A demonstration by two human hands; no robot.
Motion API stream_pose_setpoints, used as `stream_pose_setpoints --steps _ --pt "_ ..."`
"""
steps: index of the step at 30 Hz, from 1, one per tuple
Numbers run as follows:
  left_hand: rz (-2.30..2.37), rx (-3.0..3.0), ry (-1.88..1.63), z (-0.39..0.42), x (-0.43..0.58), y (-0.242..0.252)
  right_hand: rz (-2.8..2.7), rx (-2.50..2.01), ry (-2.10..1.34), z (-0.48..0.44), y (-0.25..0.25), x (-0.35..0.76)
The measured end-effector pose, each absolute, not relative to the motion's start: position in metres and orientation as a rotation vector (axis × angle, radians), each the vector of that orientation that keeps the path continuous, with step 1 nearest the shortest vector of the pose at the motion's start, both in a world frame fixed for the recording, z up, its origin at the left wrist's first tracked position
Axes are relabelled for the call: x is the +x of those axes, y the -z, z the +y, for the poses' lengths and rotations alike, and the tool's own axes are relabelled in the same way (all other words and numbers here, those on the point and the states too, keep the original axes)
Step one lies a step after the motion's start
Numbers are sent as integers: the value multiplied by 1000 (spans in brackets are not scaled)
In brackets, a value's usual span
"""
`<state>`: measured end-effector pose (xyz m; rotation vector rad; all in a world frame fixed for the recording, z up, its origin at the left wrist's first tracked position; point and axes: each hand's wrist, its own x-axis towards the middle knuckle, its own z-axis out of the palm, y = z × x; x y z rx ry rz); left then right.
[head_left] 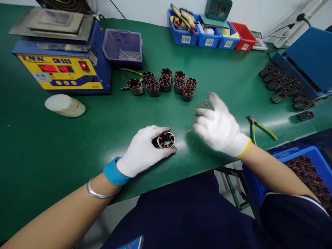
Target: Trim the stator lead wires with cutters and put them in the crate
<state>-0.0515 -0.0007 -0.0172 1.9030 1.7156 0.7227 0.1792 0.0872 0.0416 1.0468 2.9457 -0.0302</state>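
My left hand (147,148), in a white glove with dark fingertips, is closed round a motor stator (166,140). The stator stands on the green bench with its copper windings facing up, and a thin copper wire (183,132) sticks out of it to the right. My right hand (219,126), also gloved and slightly blurred, hovers right of that wire with its fingers apart and nothing visible in them. Just beyond its fingers lies a small heap of wire clippings (204,105). Green-handled cutting pliers (255,128) rest on the bench to its right.
Several stators (165,84) stand behind my hands, more (285,86) at the right. A yellow-fronted control box (62,72), purple bin (121,45) and white cylinder (64,105) are at the left. Blue tool bins (185,38) line the wall. A blue crate (316,155) holds dark parts below right.
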Motion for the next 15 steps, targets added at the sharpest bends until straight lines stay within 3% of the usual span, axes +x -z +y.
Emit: stream_pose_setpoints --steps 4,7,10,15 --pt "1877 1893 -632 7 -55 21 2851 1576 -245 101 -29 279" --pt "1938 1846 -604 11 -55 16 2205 2111 -299 86 -6 346" --pt "1918 1788 -566 15 -52 7 1891 2148 -151 67 11 379" --pt "1836 1843 -433 28 -51 2 1904 2160 0 57 7 382"
